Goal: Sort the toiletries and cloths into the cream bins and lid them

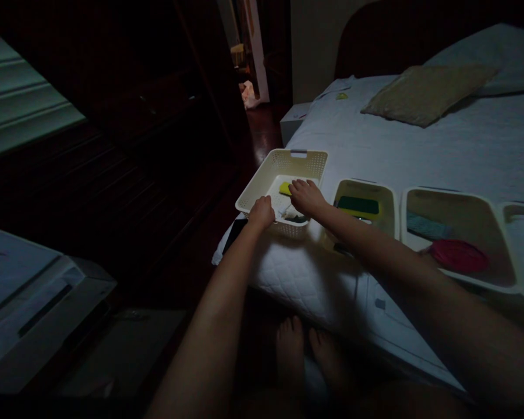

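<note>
A cream plastic basket (pixel 255 186) with perforated sides stands at the corner of the bed. The fingers of my left hand (pixel 262 213) are closed over its near rim. Reaching inside the basket, my right hand (pixel 306 198) has bent fingers at a small yellow object (pixel 284 188), which it partly covers; its kind cannot be made out. Small white and dark items (pixel 293 216) lie on the basket floor below my right hand, too dim to name.
To the right, a bin (pixel 388 201) holds a green and yellow item, another bin (pixel 456 195) a red pouch (pixel 458 255), and a third (pixel 521 209) a white bottle. Pillows (pixel 428 93) lie on the bed (pixel 353 145). A white printer-like box (pixel 39 314) stands at left.
</note>
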Demonstrator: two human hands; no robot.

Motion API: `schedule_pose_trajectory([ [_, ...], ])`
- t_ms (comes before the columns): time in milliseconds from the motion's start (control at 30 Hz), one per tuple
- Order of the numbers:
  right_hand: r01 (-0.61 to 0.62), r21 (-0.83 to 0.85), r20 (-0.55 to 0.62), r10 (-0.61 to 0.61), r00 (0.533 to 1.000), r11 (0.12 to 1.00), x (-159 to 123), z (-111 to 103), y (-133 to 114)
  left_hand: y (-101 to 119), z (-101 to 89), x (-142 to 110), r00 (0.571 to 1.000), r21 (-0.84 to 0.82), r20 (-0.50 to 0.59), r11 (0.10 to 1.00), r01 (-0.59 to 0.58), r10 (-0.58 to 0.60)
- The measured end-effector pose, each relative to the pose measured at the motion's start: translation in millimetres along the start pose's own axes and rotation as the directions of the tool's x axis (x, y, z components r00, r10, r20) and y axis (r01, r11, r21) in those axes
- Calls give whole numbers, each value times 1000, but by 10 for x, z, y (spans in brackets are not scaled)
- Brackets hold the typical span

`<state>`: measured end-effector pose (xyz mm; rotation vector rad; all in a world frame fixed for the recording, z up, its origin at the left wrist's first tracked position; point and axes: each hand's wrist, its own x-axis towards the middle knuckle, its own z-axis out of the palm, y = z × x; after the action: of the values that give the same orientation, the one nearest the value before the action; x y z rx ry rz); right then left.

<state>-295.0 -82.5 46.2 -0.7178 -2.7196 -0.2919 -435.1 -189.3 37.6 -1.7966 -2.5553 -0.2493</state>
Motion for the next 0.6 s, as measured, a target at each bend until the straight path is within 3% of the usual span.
schedule_pose_trajectory([
  [133, 49, 33, 21, -50, 999, 998, 216, 156, -133, -20, -30, 147, 999, 24, 17, 999, 28, -29],
  [367, -11, 91, 153, -3, 988, 996, 393, 421, -242, -216, 7, 406, 996, 118, 58, 992, 55, -62],
  [500, 10, 74, 276, -30, 961, 997, 472, 510, -223, -336, 63, 512, 988, 133, 92, 985, 108, -121],
  [600, 73, 59, 396, -90, 914, 996, 574, 533, -225, -365, 105, 570, 983, 134, 108, 982, 131, -145],
])
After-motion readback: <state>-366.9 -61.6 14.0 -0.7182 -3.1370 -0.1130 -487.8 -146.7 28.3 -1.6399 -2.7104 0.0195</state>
